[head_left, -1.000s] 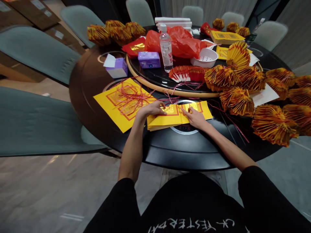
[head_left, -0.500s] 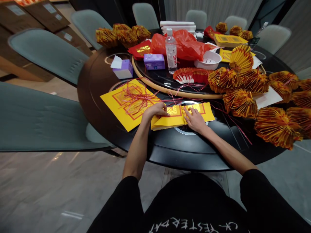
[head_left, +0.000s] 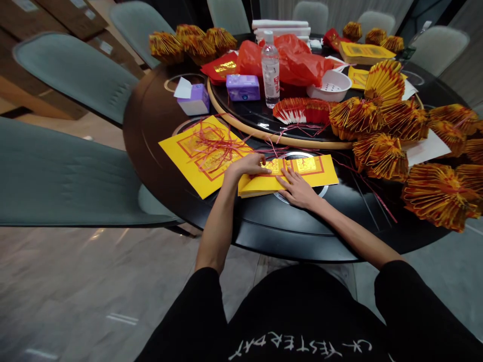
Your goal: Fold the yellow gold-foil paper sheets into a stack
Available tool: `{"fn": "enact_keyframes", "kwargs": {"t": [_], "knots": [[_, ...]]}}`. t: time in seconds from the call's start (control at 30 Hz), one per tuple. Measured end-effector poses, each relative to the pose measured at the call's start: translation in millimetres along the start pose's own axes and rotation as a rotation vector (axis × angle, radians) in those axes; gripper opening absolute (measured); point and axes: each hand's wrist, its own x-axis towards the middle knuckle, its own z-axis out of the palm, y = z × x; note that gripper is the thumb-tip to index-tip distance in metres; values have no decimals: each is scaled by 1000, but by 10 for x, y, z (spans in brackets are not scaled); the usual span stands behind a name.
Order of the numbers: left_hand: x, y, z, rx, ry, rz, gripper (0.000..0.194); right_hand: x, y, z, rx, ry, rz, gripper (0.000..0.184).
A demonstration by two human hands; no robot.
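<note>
A stack of folded yellow joss paper with gold-and-red printed squares lies at the near edge of the round table. My left hand rests over its left end, fingers bent and apart from the thumb, with the thumb on the print. Fingers spread, my right hand lies flat on the middle of the stack. Thin red string shows at the paper's upper middle, close to my fingertips. To the left, a flat sheet of yellow joss paper carries a loose bundle of red strings.
Pleated gold-and-red paper fans crowd the right side. On the turntable stand a water bottle, a purple tissue pack, a red plastic bag and a white basket. Chairs ring the table.
My right hand has gone from bent fingers at the string to lying flatter on the paper, slightly lower. The left hand stays over the left end. The view has tilted slightly.
</note>
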Motion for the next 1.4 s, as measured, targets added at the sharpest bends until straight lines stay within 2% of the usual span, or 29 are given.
{"fn": "enact_keyframes", "kwargs": {"t": [0.23,0.37,0.53,0.63,0.8,0.9,1.13,1.4], "knots": [[51,-12,34,-61,-111,15,34,76,-160,16,-24,-19,-28,58],[74,-33,44,-91,-130,28,33,133,-284,62,-41,-20,-57,54],[80,-48,42,-55,-109,67,28,151,-392,77,-69,-13,-39,55],[105,-35,69,10,-58,94,32,175,-491,93,-72,-10,-42,57],[185,43,166,308,68,97,34,233,-619,140,-70,-32,-42,59],[216,72,200,402,59,89,31,243,-622,163,-64,-20,-43,59],[225,62,209,420,61,81,30,256,-626,173,-44,-7,-73,63],[252,34,190,406,29,89,32,327,-844,225,-46,-41,-148,67]]}}
